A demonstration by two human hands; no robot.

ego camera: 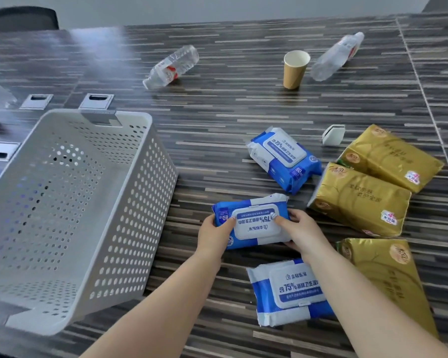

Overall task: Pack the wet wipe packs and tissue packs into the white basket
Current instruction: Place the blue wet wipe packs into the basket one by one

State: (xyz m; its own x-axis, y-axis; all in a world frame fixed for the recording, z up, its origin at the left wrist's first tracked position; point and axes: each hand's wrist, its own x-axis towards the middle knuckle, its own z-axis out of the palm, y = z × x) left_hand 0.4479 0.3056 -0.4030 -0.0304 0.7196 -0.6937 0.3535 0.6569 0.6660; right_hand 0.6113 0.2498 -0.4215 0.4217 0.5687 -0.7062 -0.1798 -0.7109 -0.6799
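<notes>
paper cup (295, 69) upright | two bottles (171, 66) (336, 56) lying | chair (22, 19)

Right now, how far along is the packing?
Nothing is packed: the white basket looks empty. Both hands, left and right, hold one wet wipe pack. Two more wipe packs and three gold tissue packs remain on the table.

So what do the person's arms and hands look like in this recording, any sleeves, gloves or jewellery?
Both forearms are bare, with no sleeves in view. The left hand and right hand wear no gloves, and no watch or bracelet shows. The fingernails carry pale, glittery polish.
</notes>
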